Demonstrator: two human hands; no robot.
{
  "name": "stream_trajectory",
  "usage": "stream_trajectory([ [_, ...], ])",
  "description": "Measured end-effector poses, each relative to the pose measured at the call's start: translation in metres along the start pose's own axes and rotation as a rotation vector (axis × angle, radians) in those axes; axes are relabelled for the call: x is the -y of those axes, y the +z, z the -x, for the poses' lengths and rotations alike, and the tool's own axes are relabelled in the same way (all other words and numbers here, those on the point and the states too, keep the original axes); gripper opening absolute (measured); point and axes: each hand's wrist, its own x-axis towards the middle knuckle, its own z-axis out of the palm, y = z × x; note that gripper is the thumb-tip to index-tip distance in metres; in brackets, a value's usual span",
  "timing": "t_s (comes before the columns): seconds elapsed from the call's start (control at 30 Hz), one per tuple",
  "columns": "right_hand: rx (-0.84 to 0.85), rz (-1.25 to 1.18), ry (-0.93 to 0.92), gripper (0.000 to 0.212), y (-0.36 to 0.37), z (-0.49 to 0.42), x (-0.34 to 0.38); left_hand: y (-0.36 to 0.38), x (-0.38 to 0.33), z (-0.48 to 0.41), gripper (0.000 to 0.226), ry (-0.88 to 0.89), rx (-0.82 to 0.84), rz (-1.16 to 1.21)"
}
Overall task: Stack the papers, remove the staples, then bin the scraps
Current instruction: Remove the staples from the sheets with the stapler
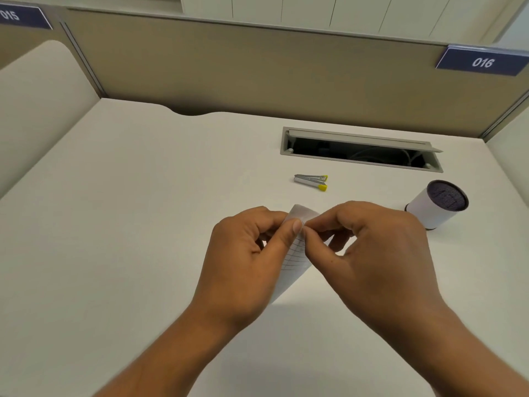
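Off-white desk [137,196], matte, mostly bare, inside a cubicle: tan fabric partition [257,73] along the back with a grey top rail, curved cream side panel [37,110] on the left. Blue number plates on the partition, "016" [482,62] top right, a partly cut-off "015" [20,15] top left. Pale cabinet fronts show behind the partition. Cable tray slot [360,151] is set into the desk at the back right, flap up, wires visible inside. Small notch in the desk's rear edge left of centre. Metal staple remover [311,181] with yellow tips lies on the desk, just in front of the slot and well apart from the hands. White cylindrical bin [435,206] with dark mesh interior stands right of it, near the right hand. Lined paper [294,259] is held up off the desk at centre, top edge curled over. Left hand [246,265] pinches the paper's upper part with thumb and fingers; right hand [378,253] pinches at the same spot, thumb and forefinger tips closed together against it. Can't tell if a staple sits between them.
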Motion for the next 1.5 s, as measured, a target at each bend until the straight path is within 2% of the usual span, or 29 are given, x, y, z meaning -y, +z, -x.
stream_trajectory([
  [0.13,0.01,0.099,-0.002,0.012,-0.002,0.003,0.002,0.002,-0.002,0.006,0.019,0.016,0.004,-0.037],
  [0.33,-0.014,0.035,0.009,0.014,-0.002,0.006,0.003,0.005,-0.007,0.011,0.018,0.03,-0.01,-0.032],
  [0.5,-0.122,-0.09,-0.039,0.012,0.004,0.012,-0.001,0.007,-0.014,0.014,0.019,-0.054,0.014,0.152],
  [0.7,-0.171,-0.226,-0.063,0.008,0.007,0.015,-0.007,0.006,-0.015,0.014,0.021,-0.119,0.09,0.314],
  [0.8,-0.117,-0.252,-0.037,0.006,0.003,0.013,-0.007,0.005,-0.014,0.014,0.018,-0.038,0.029,0.182],
  [0.93,-0.021,-0.148,-0.036,0.004,-0.007,0.006,-0.005,-0.001,-0.014,0.008,0.018,0.116,-0.032,-0.089],
  [1.1,0.065,-0.007,-0.069,0.007,-0.013,-0.002,-0.002,-0.002,-0.014,0.006,0.023,0.196,-0.02,-0.159],
  [1.3,0.222,0.08,-0.044,0.011,-0.016,-0.012,-0.005,-0.002,-0.011,0.003,0.023,0.32,0.007,-0.362],
  [1.4,0.18,0.061,-0.068,0.01,-0.013,-0.014,-0.005,-0.002,-0.012,0.001,0.026,0.372,-0.029,-0.41],
  [1.5,0.064,-0.128,-0.058,0.007,-0.007,-0.012,-0.008,-0.001,-0.012,-0.002,0.02,0.304,-0.067,-0.256],
])
